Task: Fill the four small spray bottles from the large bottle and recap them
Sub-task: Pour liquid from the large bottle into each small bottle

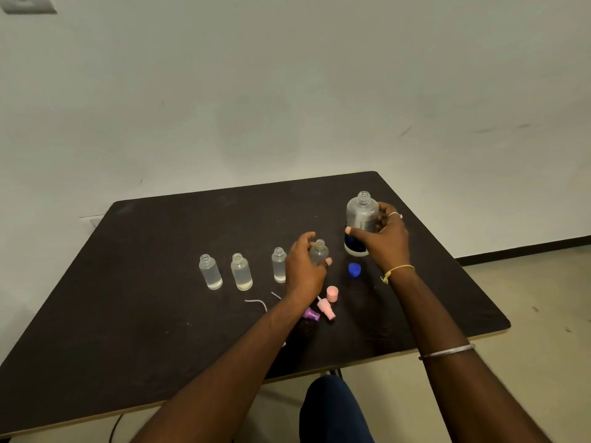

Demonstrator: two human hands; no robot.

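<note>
Left hand (303, 270) — small bottle (319, 252) in grasp

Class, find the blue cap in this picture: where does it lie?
In the head view, the blue cap lies on the dark table, right of centre, just in front of the large bottle that the right hand holds.

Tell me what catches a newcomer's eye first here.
The right hand grips the uncapped large bottle on the right side of the dark table, its blue cap lying in front. Beside it the left hand holds one open small bottle, three more standing in a row to its left. Pink and purple spray tops lie loose nearer the person.
</note>
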